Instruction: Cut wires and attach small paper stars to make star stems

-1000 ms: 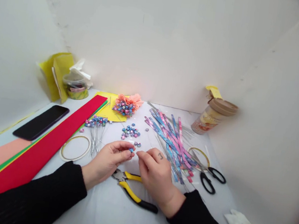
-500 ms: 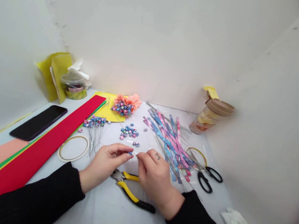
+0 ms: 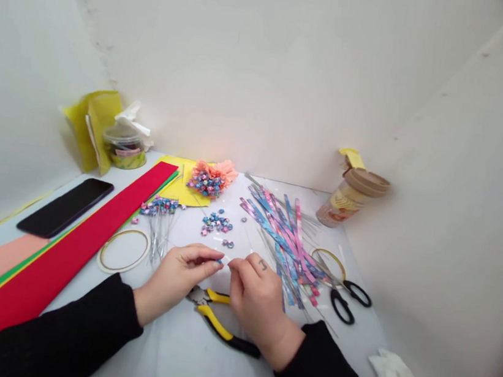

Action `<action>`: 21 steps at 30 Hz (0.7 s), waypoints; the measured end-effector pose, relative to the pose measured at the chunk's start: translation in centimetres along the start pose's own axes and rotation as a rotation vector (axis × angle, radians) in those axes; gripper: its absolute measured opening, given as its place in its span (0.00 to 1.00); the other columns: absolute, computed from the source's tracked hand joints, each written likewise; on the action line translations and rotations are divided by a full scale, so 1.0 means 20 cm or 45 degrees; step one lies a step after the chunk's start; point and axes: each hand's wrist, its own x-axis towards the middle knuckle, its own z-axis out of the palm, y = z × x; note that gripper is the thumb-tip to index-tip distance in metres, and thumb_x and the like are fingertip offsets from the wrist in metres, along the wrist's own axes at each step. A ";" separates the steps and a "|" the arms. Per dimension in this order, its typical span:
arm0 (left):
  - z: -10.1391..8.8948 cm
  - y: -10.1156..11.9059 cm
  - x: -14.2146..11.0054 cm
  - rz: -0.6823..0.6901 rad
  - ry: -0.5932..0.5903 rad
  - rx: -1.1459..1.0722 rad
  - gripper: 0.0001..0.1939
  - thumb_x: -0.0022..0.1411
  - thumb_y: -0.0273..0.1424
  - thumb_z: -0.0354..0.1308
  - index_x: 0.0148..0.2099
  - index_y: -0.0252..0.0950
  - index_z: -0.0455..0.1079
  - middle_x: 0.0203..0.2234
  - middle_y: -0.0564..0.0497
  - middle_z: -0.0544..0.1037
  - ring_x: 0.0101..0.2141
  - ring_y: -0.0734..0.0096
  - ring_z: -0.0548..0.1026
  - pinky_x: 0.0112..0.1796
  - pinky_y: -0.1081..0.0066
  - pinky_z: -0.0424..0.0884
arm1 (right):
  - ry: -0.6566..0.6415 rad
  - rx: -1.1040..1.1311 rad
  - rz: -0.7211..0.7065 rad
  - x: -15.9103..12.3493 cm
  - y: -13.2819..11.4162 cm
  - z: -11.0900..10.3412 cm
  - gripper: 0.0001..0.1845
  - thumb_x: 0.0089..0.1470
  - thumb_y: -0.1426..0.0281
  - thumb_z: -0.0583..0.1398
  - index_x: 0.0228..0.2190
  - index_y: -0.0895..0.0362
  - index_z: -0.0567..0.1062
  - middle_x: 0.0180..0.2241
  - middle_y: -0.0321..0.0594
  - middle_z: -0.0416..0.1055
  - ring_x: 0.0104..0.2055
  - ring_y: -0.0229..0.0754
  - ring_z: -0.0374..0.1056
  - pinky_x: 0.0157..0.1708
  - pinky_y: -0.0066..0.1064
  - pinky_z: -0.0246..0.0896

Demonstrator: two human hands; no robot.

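Between the thumb and fingertips of my left hand point(image 3: 185, 272) is a small blue paper star point(image 3: 219, 263), mostly covered by the fingers. My right hand point(image 3: 257, 304) is closed in a pinch just to its right; whatever it grips is too thin or hidden to make out. Below the hands lie yellow-and-black pliers point(image 3: 218, 320), partly behind the right hand. Loose folded paper stars point(image 3: 218, 223) are scattered just beyond the fingertips. Left of them, a bundle of stars on wires point(image 3: 161, 206) rests on the table.
Patterned paper strips point(image 3: 280, 232) and wires spread at right, near black-handled scissors point(image 3: 342, 305) and a tape roll. Long red paper point(image 3: 86, 247), a phone point(image 3: 66, 207) and another tape roll point(image 3: 103, 255) lie left. A star bouquet point(image 3: 208, 184) and a lidded cup point(image 3: 347, 201) stand at the back.
Both hands keep nearly the same pose, fingertips close together. The star shows slightly less between my left fingers. The view has shifted a little.
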 end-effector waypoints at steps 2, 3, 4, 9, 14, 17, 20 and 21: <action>0.01 0.01 0.00 -0.048 0.015 -0.024 0.10 0.49 0.33 0.64 0.36 0.37 0.78 0.31 0.50 0.81 0.35 0.65 0.77 0.37 0.71 0.74 | 0.008 -0.009 -0.004 0.00 0.00 0.00 0.12 0.53 0.79 0.51 0.27 0.59 0.73 0.23 0.41 0.66 0.27 0.42 0.64 0.27 0.31 0.56; 0.01 0.01 0.00 -0.075 0.021 -0.037 0.10 0.49 0.33 0.65 0.36 0.36 0.78 0.31 0.50 0.81 0.34 0.64 0.78 0.36 0.71 0.74 | 0.017 -0.033 -0.015 0.00 0.00 0.00 0.12 0.53 0.79 0.51 0.27 0.59 0.73 0.23 0.41 0.66 0.27 0.42 0.64 0.27 0.31 0.56; 0.01 0.02 0.00 -0.103 0.026 -0.051 0.11 0.48 0.34 0.65 0.36 0.36 0.78 0.30 0.50 0.81 0.33 0.65 0.78 0.35 0.71 0.74 | 0.025 -0.066 -0.032 0.00 -0.01 0.01 0.12 0.53 0.80 0.51 0.27 0.59 0.73 0.23 0.41 0.66 0.26 0.42 0.64 0.26 0.31 0.56; 0.02 0.02 -0.01 -0.212 0.033 -0.161 0.14 0.46 0.35 0.66 0.36 0.35 0.78 0.29 0.49 0.82 0.31 0.65 0.78 0.31 0.73 0.73 | 0.029 -0.084 -0.039 0.00 -0.01 0.01 0.12 0.52 0.80 0.51 0.28 0.58 0.73 0.23 0.41 0.66 0.26 0.42 0.64 0.26 0.31 0.55; 0.01 0.02 0.00 -0.090 0.050 -0.146 0.10 0.47 0.32 0.65 0.34 0.36 0.79 0.31 0.49 0.82 0.33 0.66 0.78 0.35 0.73 0.73 | -0.019 0.180 0.141 0.00 0.00 0.01 0.10 0.52 0.79 0.52 0.28 0.58 0.72 0.25 0.40 0.66 0.27 0.40 0.65 0.27 0.29 0.58; 0.01 0.03 0.00 -0.122 0.043 -0.154 0.11 0.46 0.33 0.66 0.35 0.35 0.78 0.30 0.49 0.82 0.33 0.65 0.78 0.35 0.72 0.74 | -0.001 0.165 0.129 0.00 0.00 0.01 0.10 0.52 0.79 0.52 0.29 0.58 0.72 0.25 0.40 0.66 0.27 0.40 0.65 0.27 0.30 0.58; 0.02 0.04 0.00 -0.196 0.018 -0.165 0.13 0.47 0.34 0.66 0.36 0.35 0.78 0.27 0.48 0.82 0.31 0.64 0.79 0.33 0.71 0.75 | 0.012 0.065 0.049 -0.01 0.00 0.01 0.11 0.52 0.80 0.51 0.29 0.58 0.73 0.24 0.41 0.67 0.28 0.42 0.65 0.28 0.31 0.58; 0.02 0.04 0.00 -0.181 0.025 -0.146 0.12 0.47 0.34 0.66 0.35 0.35 0.78 0.28 0.48 0.82 0.32 0.64 0.79 0.34 0.70 0.75 | 0.015 0.043 0.032 -0.01 -0.01 0.01 0.12 0.52 0.80 0.51 0.28 0.58 0.73 0.24 0.41 0.66 0.28 0.43 0.65 0.28 0.31 0.58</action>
